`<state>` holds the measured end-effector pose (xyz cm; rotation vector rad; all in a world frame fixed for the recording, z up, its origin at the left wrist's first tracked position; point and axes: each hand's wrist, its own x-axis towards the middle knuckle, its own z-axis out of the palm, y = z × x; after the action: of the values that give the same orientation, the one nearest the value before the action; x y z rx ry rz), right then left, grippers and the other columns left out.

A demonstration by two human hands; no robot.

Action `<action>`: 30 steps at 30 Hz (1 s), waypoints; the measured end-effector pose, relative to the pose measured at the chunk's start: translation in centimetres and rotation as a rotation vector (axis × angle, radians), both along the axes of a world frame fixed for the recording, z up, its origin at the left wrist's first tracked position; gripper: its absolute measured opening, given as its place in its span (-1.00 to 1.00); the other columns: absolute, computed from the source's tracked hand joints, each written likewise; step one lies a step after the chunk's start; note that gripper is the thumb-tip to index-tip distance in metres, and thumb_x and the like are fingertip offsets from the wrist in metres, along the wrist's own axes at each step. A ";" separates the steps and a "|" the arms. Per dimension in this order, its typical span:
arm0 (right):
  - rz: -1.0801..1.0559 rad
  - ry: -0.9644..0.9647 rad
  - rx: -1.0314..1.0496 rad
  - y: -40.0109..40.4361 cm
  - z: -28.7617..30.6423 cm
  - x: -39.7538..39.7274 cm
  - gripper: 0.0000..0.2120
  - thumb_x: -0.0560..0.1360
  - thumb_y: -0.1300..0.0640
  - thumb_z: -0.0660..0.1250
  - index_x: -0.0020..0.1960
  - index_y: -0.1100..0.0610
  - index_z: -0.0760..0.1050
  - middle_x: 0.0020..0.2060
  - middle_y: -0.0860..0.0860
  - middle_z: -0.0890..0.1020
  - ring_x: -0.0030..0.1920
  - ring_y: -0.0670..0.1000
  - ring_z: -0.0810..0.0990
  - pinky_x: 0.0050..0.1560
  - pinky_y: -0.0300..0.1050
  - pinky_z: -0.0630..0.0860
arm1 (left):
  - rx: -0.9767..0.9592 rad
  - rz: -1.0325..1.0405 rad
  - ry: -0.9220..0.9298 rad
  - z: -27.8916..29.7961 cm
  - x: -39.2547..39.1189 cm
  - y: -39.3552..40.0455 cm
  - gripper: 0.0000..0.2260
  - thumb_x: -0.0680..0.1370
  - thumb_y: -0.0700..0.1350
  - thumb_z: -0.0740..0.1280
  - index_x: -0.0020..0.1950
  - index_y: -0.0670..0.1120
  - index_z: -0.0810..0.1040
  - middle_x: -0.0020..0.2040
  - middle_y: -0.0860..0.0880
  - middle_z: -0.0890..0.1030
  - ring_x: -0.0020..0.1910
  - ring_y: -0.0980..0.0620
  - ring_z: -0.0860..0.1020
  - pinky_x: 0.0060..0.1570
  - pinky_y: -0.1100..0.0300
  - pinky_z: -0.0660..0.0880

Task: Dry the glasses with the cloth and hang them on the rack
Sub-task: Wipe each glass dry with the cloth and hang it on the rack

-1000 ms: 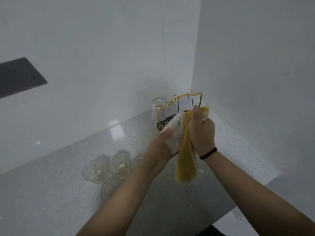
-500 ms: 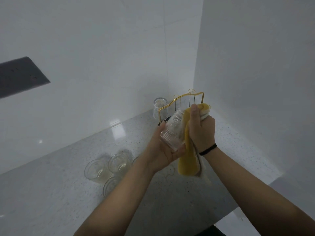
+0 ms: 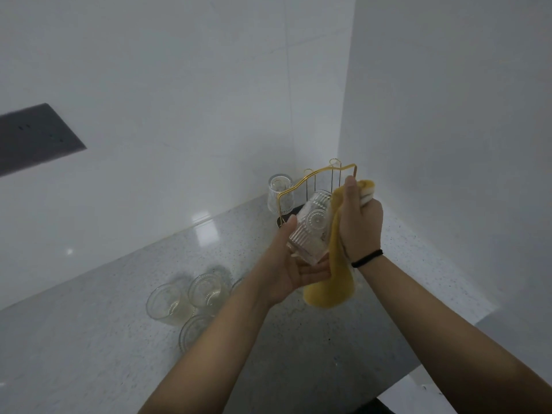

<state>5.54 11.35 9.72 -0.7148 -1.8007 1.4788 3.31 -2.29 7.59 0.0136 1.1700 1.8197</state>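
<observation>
My left hand (image 3: 294, 264) holds a ribbed clear glass (image 3: 310, 227) by its base, tilted with the mouth pointing away toward the rack. My right hand (image 3: 360, 221) grips a yellow cloth (image 3: 331, 282); its upper part is pressed into the glass mouth and its tail hangs down below my wrists. The gold wire rack (image 3: 319, 177) stands behind the hands in the corner, on a dark base. One glass (image 3: 280, 194) hangs upside down on the rack's left peg. Several more glasses (image 3: 206, 291) stand upright on the counter at lower left.
The speckled grey counter (image 3: 89, 339) runs into a corner between two white walls. Its front edge drops off at the lower right. A dark socket plate (image 3: 35, 137) sits on the left wall.
My left hand has turned the glass so its patterned side faces me and its base rests in my palm. The cloth stays at the mouth, and the hanging tail has swung slightly.
</observation>
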 end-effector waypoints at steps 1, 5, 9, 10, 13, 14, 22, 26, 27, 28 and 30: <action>-0.032 -0.019 -0.038 0.1 0.0 -0.2 -0.51 0.55 -0.09 0.16 -0.51 0.05 0.21 -0.71 -0.10 0.29 -0.65 -0.16 0.27 -0.58 -0.32 0.21 | -0.032 0.042 0.088 -0.2 0.2 0.3 -0.46 0.52 0.19 0.28 0.37 -0.12 0.40 0.17 -0.19 0.60 0.00 -0.11 0.66 -0.10 0.04 0.63; -0.058 -0.115 -0.030 0.3 0.3 -0.6 -0.49 0.55 -0.14 0.12 -0.49 0.11 0.25 -0.60 -0.03 0.32 -0.57 -0.08 0.31 -0.57 -0.30 0.25 | -0.237 0.182 0.754 -1.2 1.0 1.0 -0.35 0.40 -0.07 0.51 0.36 0.04 0.22 0.25 0.02 0.47 0.10 0.16 0.57 0.00 0.20 0.60; 0.038 -0.009 -0.039 0.8 0.2 -0.1 -0.51 0.54 -0.11 0.17 -0.51 0.05 0.21 -0.73 -0.11 0.29 -0.66 -0.17 0.26 -0.59 -0.31 0.20 | 0.056 0.106 0.195 -0.1 -0.2 0.8 -0.63 0.51 0.08 0.36 0.27 -0.02 0.46 0.19 -0.10 0.59 0.05 -0.04 0.64 -0.04 0.07 0.62; 0.049 0.005 -0.017 0.9 0.1 0.0 -0.51 0.54 -0.09 0.17 -0.51 0.04 0.21 -0.74 -0.12 0.30 -0.67 -0.17 0.27 -0.59 -0.30 0.21 | 0.112 0.048 0.031 -0.1 -0.5 0.6 -0.61 0.56 0.14 0.27 0.29 -0.05 0.49 0.18 -0.14 0.61 0.04 -0.09 0.64 -0.04 0.04 0.63; -0.008 -0.012 -0.029 1.0 -0.1 -0.3 -0.50 0.54 -0.10 0.18 -0.52 0.05 0.22 -0.72 -0.11 0.29 -0.67 -0.16 0.28 -0.55 -0.24 0.25 | -0.028 -0.004 0.052 -0.4 -0.2 1.2 -0.43 0.51 0.29 0.22 0.35 -0.08 0.45 0.14 -0.16 0.63 0.00 -0.11 0.65 -0.03 0.01 0.62; -0.027 -0.023 -0.046 1.2 0.0 -0.5 -0.49 0.54 -0.11 0.18 -0.53 0.05 0.22 -0.71 -0.12 0.27 -0.67 -0.15 0.27 -0.54 -0.24 0.24 | -0.072 0.050 0.162 -0.6 0.1 1.7 -0.35 0.45 0.29 0.31 0.40 -0.06 0.36 0.17 -0.13 0.61 0.03 -0.07 0.65 0.00 0.02 0.62; 0.052 0.039 0.007 1.6 0.1 -0.6 -0.53 0.54 -0.05 0.21 -0.50 0.04 0.22 -0.73 -0.14 0.32 -0.66 -0.16 0.29 -0.60 -0.33 0.20 | 0.073 0.043 0.036 -0.2 -0.8 1.8 -0.50 0.54 0.22 0.24 0.35 -0.07 0.46 0.17 -0.15 0.63 0.05 -0.10 0.65 0.07 -0.05 0.59; -0.001 0.013 -0.012 2.0 0.3 -1.2 -0.52 0.54 -0.07 0.20 -0.51 0.05 0.24 -0.71 -0.10 0.32 -0.67 -0.15 0.31 -0.61 -0.32 0.21 | -0.097 0.105 0.319 -1.2 -0.2 2.7 -0.46 0.43 0.27 0.34 0.30 0.01 0.41 0.20 -0.09 0.60 0.13 -0.05 0.61 0.16 -0.06 0.55; -0.015 -0.005 -0.014 2.1 0.3 -1.4 -0.52 0.54 -0.08 0.19 -0.50 0.05 0.24 -0.68 -0.11 0.31 -0.67 -0.15 0.31 -0.61 -0.34 0.21 | -0.155 0.167 0.486 -1.5 0.2 3.1 -0.43 0.40 0.22 0.41 0.31 0.04 0.33 0.20 -0.05 0.58 0.09 0.04 0.62 0.07 0.06 0.59; -0.019 -0.023 -0.014 2.2 0.2 -1.5 -0.52 0.54 -0.09 0.19 -0.50 0.05 0.25 -0.64 -0.10 0.31 -0.67 -0.16 0.31 -0.61 -0.36 0.21 | -0.190 0.227 0.588 -1.9 0.3 3.4 -0.40 0.39 0.16 0.46 0.31 0.05 0.28 0.18 -0.03 0.57 0.04 0.10 0.63 -0.02 0.15 0.60; 0.009 -0.034 -0.017 2.3 0.0 -1.5 -0.53 0.53 -0.10 0.20 -0.49 0.04 0.25 -0.62 -0.10 0.31 -0.66 -0.17 0.31 -0.59 -0.36 0.22 | -0.161 0.282 0.498 -1.9 -0.2 3.6 -0.40 0.40 0.11 0.45 0.34 -0.02 0.32 0.17 -0.08 0.59 0.05 0.01 0.63 0.00 0.07 0.60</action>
<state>4.07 13.67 9.76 -0.7456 -1.8213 1.4984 3.15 1.27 5.72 0.2306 1.7373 2.0254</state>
